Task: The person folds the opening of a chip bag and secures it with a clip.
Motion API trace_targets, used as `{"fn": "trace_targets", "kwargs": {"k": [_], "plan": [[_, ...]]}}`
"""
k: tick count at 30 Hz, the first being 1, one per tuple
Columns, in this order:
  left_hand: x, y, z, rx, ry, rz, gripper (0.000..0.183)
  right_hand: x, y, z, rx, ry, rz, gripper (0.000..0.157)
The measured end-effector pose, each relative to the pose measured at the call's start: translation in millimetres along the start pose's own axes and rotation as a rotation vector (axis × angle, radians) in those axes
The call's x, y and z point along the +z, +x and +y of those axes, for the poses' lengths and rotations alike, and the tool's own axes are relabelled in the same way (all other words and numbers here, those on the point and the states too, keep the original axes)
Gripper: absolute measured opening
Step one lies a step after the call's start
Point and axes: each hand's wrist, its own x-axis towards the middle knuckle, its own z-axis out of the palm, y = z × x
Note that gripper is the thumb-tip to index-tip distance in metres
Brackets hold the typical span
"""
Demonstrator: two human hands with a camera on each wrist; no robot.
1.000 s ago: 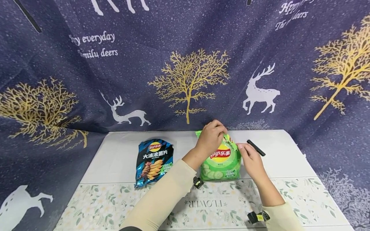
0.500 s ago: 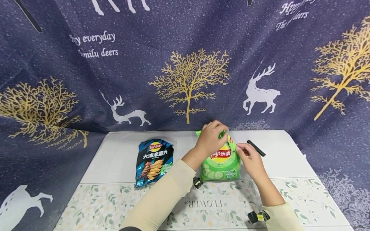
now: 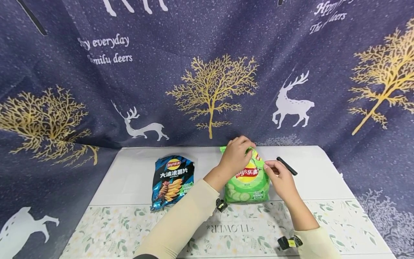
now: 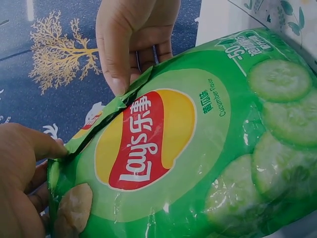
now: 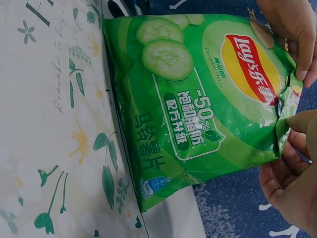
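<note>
A green bag of cucumber-flavour potato chips stands on the table, its top edge folded over at the right side. My left hand pinches the top of the bag near its middle and hides part of it; the thumb lies in front in the left wrist view. On the bag's right edge, my right hand pinches the folded flap between thumb and fingers. A dark crease runs along the fold above the printed logo in both wrist views.
A blue-and-black chip bag lies to the left. A slim black bar lies just beyond my right hand. Behind the table hangs a dark blue cloth with trees and deer.
The bag's upper right part has been folded over more flatly, and a small logo shows on it. My right hand has shifted slightly left; my left fingers have moved a little at the top.
</note>
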Motion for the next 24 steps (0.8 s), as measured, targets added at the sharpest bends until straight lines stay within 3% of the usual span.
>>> {"fn": "trace_targets", "kwargs": {"k": [13,24], "plan": [[0.7,-0.4,0.5,-0.006,-0.013,-0.002,0.018,-5.5,-0.1,3.3,-0.005,-0.026,0.010,0.044],[0.4,0.0,0.8,0.001,0.000,0.003,0.017,-9.0,1.7,16.7,0.002,-0.028,0.026,0.039]]}}
